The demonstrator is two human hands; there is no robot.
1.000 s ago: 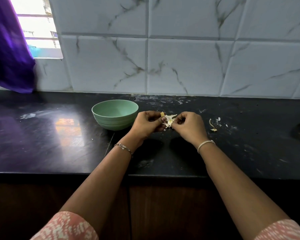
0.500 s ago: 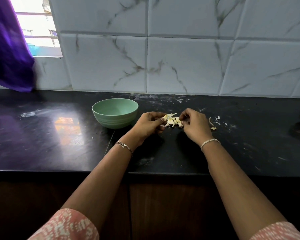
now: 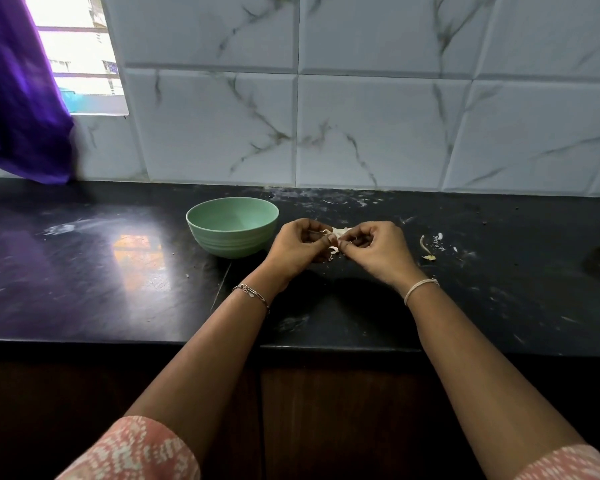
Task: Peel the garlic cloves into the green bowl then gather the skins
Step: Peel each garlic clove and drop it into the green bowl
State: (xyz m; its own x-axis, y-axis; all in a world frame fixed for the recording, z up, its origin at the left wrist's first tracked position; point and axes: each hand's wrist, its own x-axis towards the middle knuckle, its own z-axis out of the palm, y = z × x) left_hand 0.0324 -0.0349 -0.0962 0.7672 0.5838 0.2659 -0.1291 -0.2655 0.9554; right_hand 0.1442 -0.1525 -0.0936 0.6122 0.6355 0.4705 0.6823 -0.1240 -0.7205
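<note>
A pale green bowl [image 3: 232,226] stands on the black counter [image 3: 118,271], left of my hands. My left hand [image 3: 297,245] and my right hand [image 3: 374,249] meet fingertip to fingertip just right of the bowl. Between them they pinch a small white bunch of garlic cloves [image 3: 336,233] with papery skin hanging from it. Most of the garlic is hidden by my curled fingers. Nothing shows inside the bowl from this angle.
Loose garlic skins [image 3: 428,245] and white flakes lie on the counter right of my right hand. A purple cloth [image 3: 18,98] hangs at the window, far left. A tiled wall backs the counter; the counter's front edge runs under my forearms.
My hands parted over the garlic half a second ago, then closed together on it again and lifted it slightly off the counter.
</note>
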